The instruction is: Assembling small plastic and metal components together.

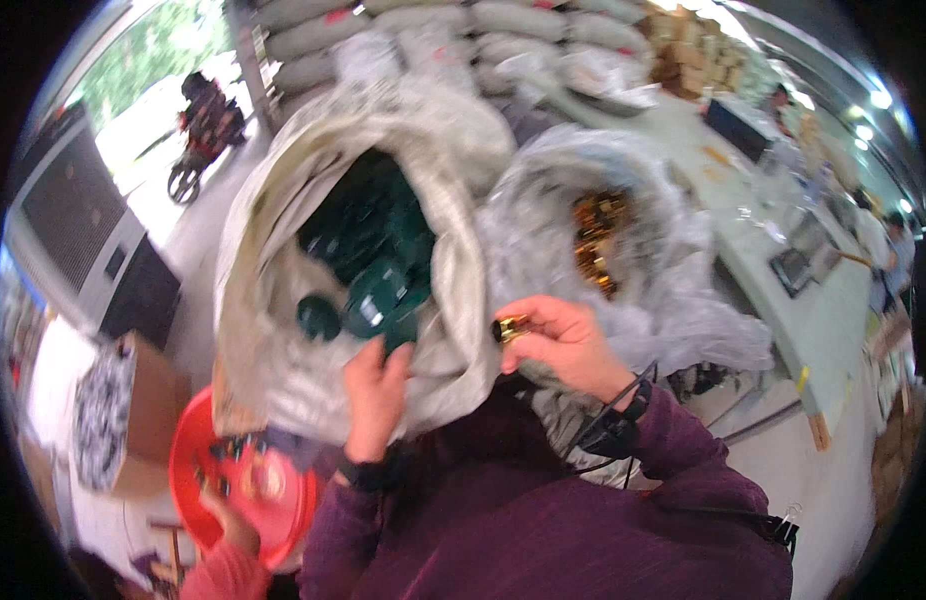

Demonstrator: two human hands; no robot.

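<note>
Centrally, the head view shows two open sacks side by side; the pale woven sack at centre-left holds many dark green bottles, too heaped and blurred to count, and the clear plastic bag at centre-right holds a cluster of gold caps, likewise beyond counting. Two hands of the wearer enter from the lower edge in purple sleeves; each wrist carries one dark band. The left hand reaches upward over the near rim of the woven sack, fingers curled on one green bottle at the sack's mouth; the bottle's long axis runs roughly from lower left to upper right of the frame, though blur hides which end is the neck. The right hand, just right of centre, is turned palm inward, its thumb and forefinger pinched narrow on one gold cap; the cap lies just beside the woven sack's right rim, its long axis near horizontal, one end pointing toward the left of the frame. At lower left sits one red basin with several small dark pieces inside; a second person's hand, in a pink sleeve, rests on its lower edge. Left of the basin stands one cardboard box; stacked sacks fill the upper edge; one motorbike stands at upper left.
</note>
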